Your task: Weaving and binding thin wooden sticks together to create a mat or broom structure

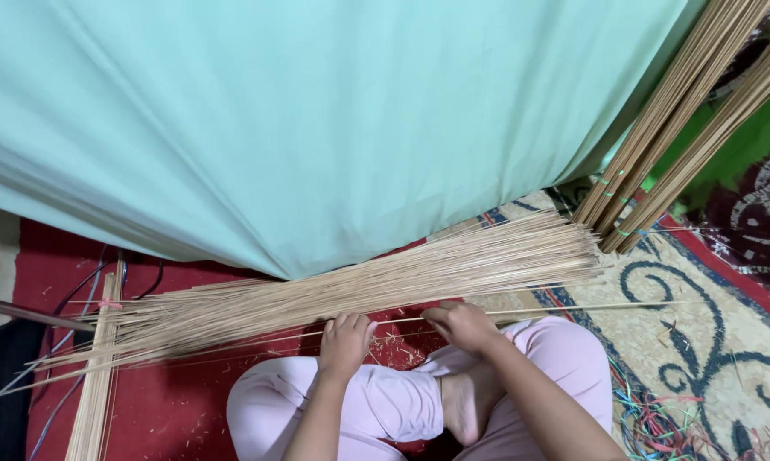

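Two hands pinch one thin stick in front of a heap of sticks on the floor.

Nearest, the person sits cross-legged in pale pink trousers (385,401), one bare foot (466,405) tucked in front. The left hand (345,344) has its fingers curled and pressed together on a single thin stick (573,308); the right hand (463,324) pinches the same stick a little further along. The stick lies nearly level just above the knees and runs out to the right over a patterned rug (701,341). Just beyond the hands, a loose heap of sticks (359,286) lies across a red mat (163,401). A small bundle (95,376) lies at the left, and coloured strings (650,418) at the right. Behind hangs a pale green cloth (317,119), with tied bundles (684,119) leaning at the far right.
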